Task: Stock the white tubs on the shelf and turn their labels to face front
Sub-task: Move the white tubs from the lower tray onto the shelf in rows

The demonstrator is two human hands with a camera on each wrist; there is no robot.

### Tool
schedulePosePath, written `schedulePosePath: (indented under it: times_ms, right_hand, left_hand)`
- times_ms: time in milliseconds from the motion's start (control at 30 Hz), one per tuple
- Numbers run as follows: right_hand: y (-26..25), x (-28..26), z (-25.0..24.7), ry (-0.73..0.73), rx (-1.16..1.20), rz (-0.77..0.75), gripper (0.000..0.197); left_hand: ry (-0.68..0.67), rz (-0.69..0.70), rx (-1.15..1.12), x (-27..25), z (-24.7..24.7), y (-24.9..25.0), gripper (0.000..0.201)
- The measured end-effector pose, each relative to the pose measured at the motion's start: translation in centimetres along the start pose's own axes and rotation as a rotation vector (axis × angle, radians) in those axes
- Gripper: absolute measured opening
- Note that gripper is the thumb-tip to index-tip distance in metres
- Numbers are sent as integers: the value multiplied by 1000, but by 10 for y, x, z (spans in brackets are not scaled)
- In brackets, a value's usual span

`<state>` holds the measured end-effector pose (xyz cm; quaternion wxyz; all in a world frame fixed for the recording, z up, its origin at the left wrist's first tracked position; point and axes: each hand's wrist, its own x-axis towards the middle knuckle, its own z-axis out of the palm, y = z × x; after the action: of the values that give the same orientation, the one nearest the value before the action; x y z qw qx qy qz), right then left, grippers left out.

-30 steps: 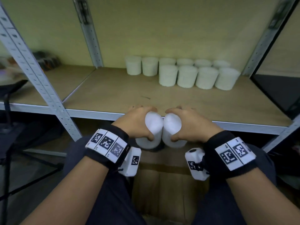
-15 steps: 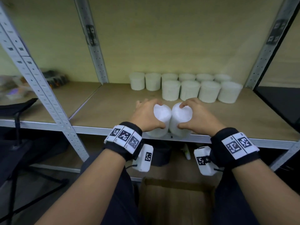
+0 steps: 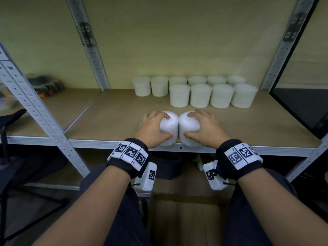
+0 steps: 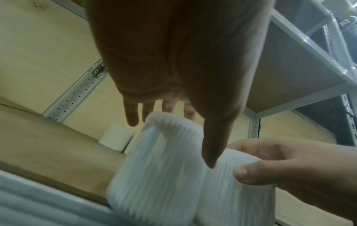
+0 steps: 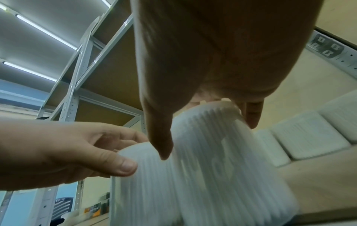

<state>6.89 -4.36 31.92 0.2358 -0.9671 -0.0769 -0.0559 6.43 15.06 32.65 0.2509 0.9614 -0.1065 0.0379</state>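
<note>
Two white ribbed tubs stand side by side and touching at the front edge of the wooden shelf [image 3: 113, 121]. My left hand [image 3: 156, 126] grips the left tub [image 3: 170, 125] from above, thumb on the near side and fingers over the far rim. In the same way my right hand [image 3: 204, 126] grips the right tub [image 3: 189, 126]. The left wrist view shows the left tub [image 4: 160, 168] under my palm, and the right wrist view shows the right tub [image 5: 222, 160]. No label is visible on either. Several stocked tubs [image 3: 200, 95] stand in two rows at the back.
Grey metal uprights [image 3: 32, 102] frame the shelf bay at left and right. An open cardboard box [image 3: 186, 219] sits on the floor between my knees. Dark clutter [image 3: 44, 84] lies on the neighbouring shelf to the left. Bare board lies between the held tubs and the back rows.
Both hands have lifted the two tubs from below the shelf's front rail up and forward onto the shelf's front edge, keeping them pressed together.
</note>
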Motion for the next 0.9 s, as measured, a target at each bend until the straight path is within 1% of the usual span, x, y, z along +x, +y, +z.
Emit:
schedulePosePath:
  times_ms: [67, 100, 200, 267, 333, 567, 900]
  right_hand:
    - [-1, -5, -4, -5, 2, -1, 73]
    - [-1, -9, -6, 17, 2, -6, 72]
    - [-1, -16, -12, 94, 9, -18, 54]
    - [1, -17, -17, 51, -1, -19, 42]
    - [0, -17, -22, -15, -23, -34, 37]
    - [-6, -9, -28, -31, -56, -39, 34]
    - [-19, 26, -15, -58, -39, -72, 31]
  left_hand:
    - [21, 7, 13, -4, -2, 3, 53]
    - [48, 23, 5, -6, -4, 4, 51]
    - [112, 68, -17, -11, -10, 9, 36]
    - [105, 75, 1, -13, -13, 12, 25]
    - [61, 71, 30, -14, -14, 15, 19]
    - [47, 39, 61, -8, -17, 17, 20]
    - [69, 11, 87, 13, -29, -8, 22]
